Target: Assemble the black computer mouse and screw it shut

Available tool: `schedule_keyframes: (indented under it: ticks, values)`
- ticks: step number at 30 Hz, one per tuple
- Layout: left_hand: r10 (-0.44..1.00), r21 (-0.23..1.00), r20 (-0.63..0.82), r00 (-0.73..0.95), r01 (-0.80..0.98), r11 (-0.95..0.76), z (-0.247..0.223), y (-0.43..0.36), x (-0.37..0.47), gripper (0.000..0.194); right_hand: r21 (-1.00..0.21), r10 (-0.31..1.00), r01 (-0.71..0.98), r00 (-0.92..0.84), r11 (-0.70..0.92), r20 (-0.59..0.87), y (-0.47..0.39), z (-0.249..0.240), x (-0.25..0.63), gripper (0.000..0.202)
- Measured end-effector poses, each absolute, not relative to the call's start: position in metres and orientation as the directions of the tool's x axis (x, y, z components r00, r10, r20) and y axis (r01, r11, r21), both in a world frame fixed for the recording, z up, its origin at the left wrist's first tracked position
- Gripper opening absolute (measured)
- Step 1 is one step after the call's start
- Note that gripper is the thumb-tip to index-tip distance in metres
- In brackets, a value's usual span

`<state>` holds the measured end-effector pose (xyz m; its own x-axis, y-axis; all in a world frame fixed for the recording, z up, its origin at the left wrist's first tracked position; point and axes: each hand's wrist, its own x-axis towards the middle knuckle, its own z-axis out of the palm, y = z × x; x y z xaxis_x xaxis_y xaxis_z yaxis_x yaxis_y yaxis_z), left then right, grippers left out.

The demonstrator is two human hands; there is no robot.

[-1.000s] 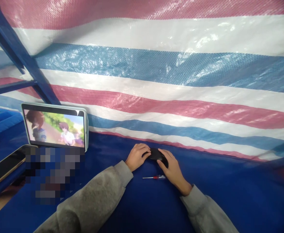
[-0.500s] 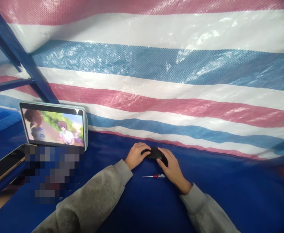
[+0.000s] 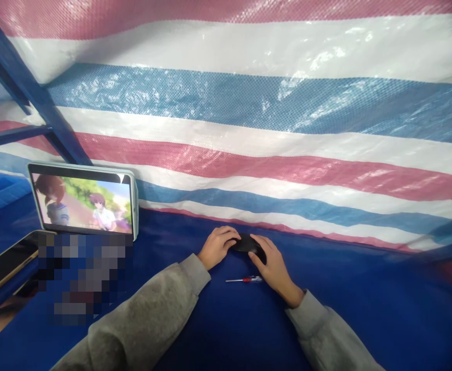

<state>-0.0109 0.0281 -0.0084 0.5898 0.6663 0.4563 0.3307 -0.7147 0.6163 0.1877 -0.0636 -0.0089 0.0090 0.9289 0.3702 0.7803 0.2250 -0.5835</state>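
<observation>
A small black rounded object (image 3: 244, 243) lies on the blue surface between my two hands. My left hand (image 3: 218, 246) has its fingers curled against the object's left end. On the other end, my right hand (image 3: 271, 262) grips it with fingers over the far side and thumb on the near side. Just below the object lies a small screwdriver (image 3: 245, 280) with a red and clear handle, its shaft pointing left and its handle end close to my right hand. Neither hand holds the screwdriver.
A tablet (image 3: 82, 201) showing a cartoon stands at the left, with a phone (image 3: 9, 263) in front of it. Beside them is a pixelated patch. A striped plastic sheet (image 3: 249, 139) hangs behind the blue table (image 3: 218, 330). Blue metal bars (image 3: 61, 136) cross the upper left.
My left thumb has drawn in slightly against the black object. Otherwise the hands and the screwdriver hold nearly the same places, and the view has shifted very slightly.
</observation>
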Motion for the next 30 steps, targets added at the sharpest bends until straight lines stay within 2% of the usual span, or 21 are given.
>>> schedule_keyframes:
  ticks: [11,30]
  values:
    - [0.591,0.548,0.512,0.624,0.293,-0.784,-0.012,0.029,-0.012,0.019,-0.615,0.923,0.754,0.031,0.229,0.382,-0.064,-0.009,0.188,0.042]
    - [0.561,0.501,0.556,0.614,0.291,-0.815,-0.013,0.027,-0.01,0.017,-0.52,0.917,0.821,-0.013,0.237,0.398,-0.066,-0.015,0.198,0.047]
